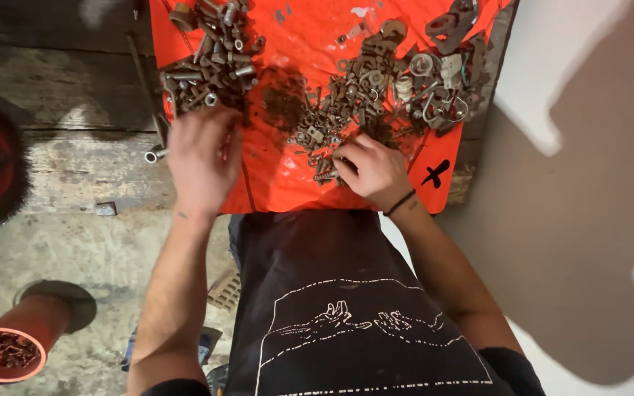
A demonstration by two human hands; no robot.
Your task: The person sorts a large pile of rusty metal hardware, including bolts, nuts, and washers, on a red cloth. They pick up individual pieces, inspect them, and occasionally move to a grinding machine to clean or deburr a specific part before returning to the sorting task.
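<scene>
Head view, looking straight down: an orange sheet [295, 176] covers the worktop so the rusty hardware stands out. The left hand [201, 158] hovers flat, fingers spread and holding nothing, just below the pile of bolts [210, 55] at the far left corner. The right hand [372, 170] is curled, fingertips pinching into small nuts and washers [332, 117] mid-sheet (what it grips, I cannot tell). Bigger brackets and rings [442, 81] sit apart, far right.
</scene>
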